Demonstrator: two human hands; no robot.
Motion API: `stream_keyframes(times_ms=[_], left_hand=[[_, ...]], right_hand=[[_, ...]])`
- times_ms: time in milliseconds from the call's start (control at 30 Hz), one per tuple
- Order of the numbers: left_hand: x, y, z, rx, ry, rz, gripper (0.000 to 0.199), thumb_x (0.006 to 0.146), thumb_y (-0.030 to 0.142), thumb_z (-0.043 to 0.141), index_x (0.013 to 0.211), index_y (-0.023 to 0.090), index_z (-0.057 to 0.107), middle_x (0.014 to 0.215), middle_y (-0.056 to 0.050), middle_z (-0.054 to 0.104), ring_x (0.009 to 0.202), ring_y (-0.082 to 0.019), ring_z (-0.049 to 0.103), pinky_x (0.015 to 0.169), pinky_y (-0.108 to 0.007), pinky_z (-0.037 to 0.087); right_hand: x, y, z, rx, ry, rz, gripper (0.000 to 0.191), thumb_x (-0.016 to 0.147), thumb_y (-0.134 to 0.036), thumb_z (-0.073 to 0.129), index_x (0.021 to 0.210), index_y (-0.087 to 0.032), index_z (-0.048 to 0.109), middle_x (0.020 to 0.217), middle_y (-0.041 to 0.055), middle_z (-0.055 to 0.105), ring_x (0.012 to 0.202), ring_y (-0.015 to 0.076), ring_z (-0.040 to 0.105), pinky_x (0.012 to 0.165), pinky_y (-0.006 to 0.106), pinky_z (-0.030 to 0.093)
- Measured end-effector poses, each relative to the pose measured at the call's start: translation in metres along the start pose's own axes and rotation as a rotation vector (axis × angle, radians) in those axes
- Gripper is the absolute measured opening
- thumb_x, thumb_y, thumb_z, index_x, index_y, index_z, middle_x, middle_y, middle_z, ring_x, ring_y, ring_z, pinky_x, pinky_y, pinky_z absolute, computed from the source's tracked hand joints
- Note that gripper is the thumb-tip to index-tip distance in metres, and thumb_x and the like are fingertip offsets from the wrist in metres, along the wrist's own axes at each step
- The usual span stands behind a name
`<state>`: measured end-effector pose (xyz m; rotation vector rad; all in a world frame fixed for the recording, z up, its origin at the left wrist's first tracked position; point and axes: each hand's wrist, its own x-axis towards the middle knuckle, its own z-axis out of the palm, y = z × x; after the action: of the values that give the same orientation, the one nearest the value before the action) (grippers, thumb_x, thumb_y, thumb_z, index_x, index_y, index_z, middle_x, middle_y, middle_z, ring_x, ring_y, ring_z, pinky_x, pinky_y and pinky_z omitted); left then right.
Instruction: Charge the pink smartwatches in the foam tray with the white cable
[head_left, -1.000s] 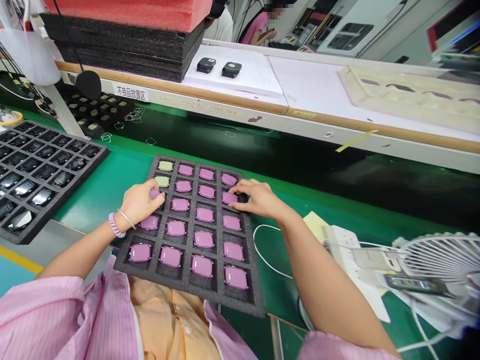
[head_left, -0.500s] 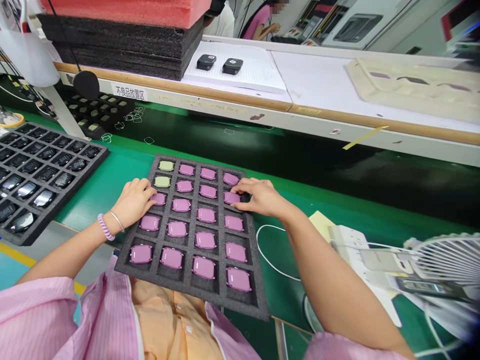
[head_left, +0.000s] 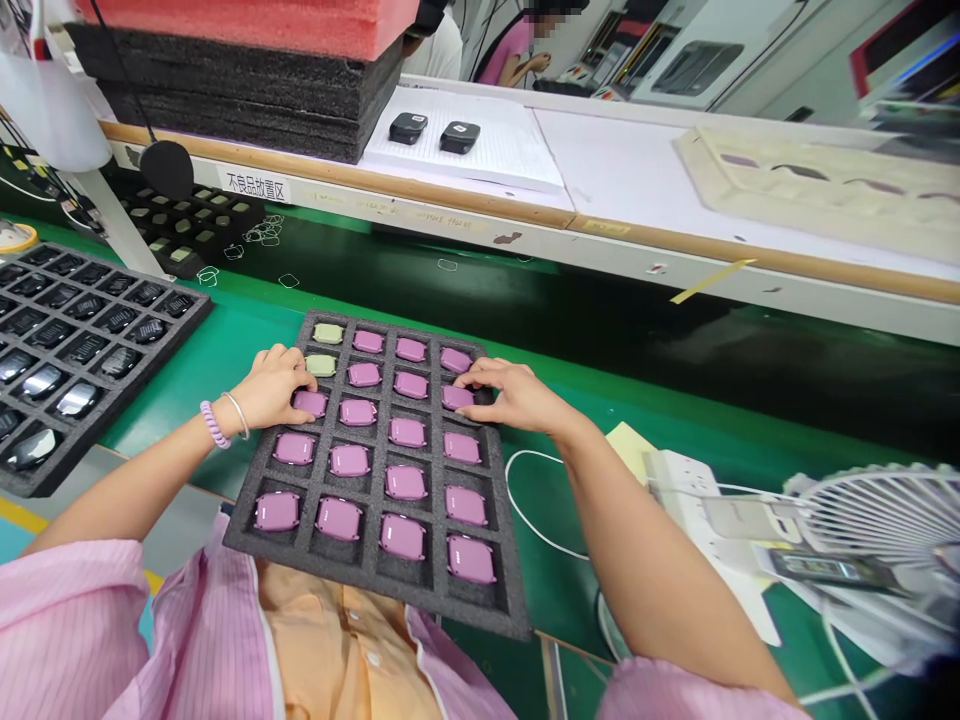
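Note:
A dark foam tray point(head_left: 381, 455) lies at the near edge of the green bench, its compartments filled with purple watch-shaped pieces point(head_left: 406, 483) and two green ones point(head_left: 328, 334) at the far left corner. On the tray's left edge rests my left hand point(head_left: 276, 388), its fingers bent round the rim and touching a purple piece in the third row. My right hand point(head_left: 512, 394) grips the right edge, thumb and fingers around the end of a purple piece in the second row. Both hands hold the tray; their far fingertips are partly hidden.
Another foam tray point(head_left: 112, 392) of black pieces is on the left. Behind stands a shelf point(head_left: 480, 215) with stacked foam point(head_left: 225, 95) and two black devices point(head_left: 459, 137). A power strip point(head_left: 690, 500), cable and white fan point(head_left: 885, 520) are on the right.
The whole view has shifted slightly, with the scene sliding a little left. Both hands keep their places on the tray, and the pieces sit as before.

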<state>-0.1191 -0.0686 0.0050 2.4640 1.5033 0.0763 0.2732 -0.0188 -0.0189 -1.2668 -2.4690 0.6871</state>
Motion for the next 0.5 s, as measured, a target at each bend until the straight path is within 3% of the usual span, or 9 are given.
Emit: stream_keyframes(times_ms=[100, 200, 267, 367, 500], left_hand=[[0.001, -0.008, 0.004, -0.125, 0.01, 0.024, 0.033, 0.069, 0.039, 0.083, 0.095, 0.021, 0.073, 0.104, -0.006, 0.055, 0.101, -0.026, 0.045, 0.093, -0.042, 0.034], [0.001, -0.015, 0.005, -0.304, 0.073, 0.034, 0.034, 0.068, 0.046, 0.082, 0.091, 0.022, 0.075, 0.099, -0.005, 0.056, 0.099, -0.025, 0.047, 0.097, -0.043, 0.034], [0.0, -0.018, 0.004, -0.526, 0.162, 0.027, 0.037, 0.066, 0.05, 0.083, 0.089, 0.022, 0.076, 0.095, -0.004, 0.056, 0.097, -0.024, 0.05, 0.098, -0.043, 0.035], [-0.001, -0.017, 0.001, -1.021, 0.292, -0.006, 0.043, 0.063, 0.055, 0.085, 0.087, 0.02, 0.076, 0.092, -0.004, 0.057, 0.09, -0.021, 0.052, 0.091, -0.037, 0.042], [-0.001, -0.011, 0.002, -1.515, 0.327, 0.007, 0.048, 0.062, 0.061, 0.086, 0.078, 0.017, 0.075, 0.082, -0.004, 0.06, 0.079, -0.018, 0.054, 0.078, -0.031, 0.045]], right_hand=[[-0.003, 0.001, 0.003, 0.476, 0.149, 0.141, 0.036, 0.06, -0.049, 0.085, 0.084, -0.025, 0.073, 0.087, 0.0043, 0.062, 0.082, 0.0273, 0.057, 0.077, 0.039, 0.044], [-0.007, 0.006, 0.013, 0.799, 0.324, 0.216, 0.044, 0.057, -0.062, 0.081, 0.077, -0.025, 0.067, 0.081, 0.0034, 0.058, 0.079, 0.0276, 0.056, 0.077, 0.04, 0.046], [-0.009, 0.009, 0.02, 0.845, 0.379, 0.213, 0.048, 0.061, -0.07, 0.072, 0.073, -0.026, 0.061, 0.076, 0.0031, 0.055, 0.075, 0.0273, 0.054, 0.076, 0.042, 0.046], [-0.011, 0.012, 0.028, 0.887, 0.433, 0.218, 0.045, 0.063, -0.07, 0.067, 0.072, -0.026, 0.056, 0.07, 0.0025, 0.05, 0.071, 0.0268, 0.052, 0.074, 0.042, 0.046], [-0.012, 0.014, 0.029, 0.919, 0.441, 0.222, 0.041, 0.063, -0.065, 0.069, 0.074, -0.027, 0.06, 0.071, 0.0026, 0.053, 0.071, 0.0265, 0.054, 0.072, 0.042, 0.047]])
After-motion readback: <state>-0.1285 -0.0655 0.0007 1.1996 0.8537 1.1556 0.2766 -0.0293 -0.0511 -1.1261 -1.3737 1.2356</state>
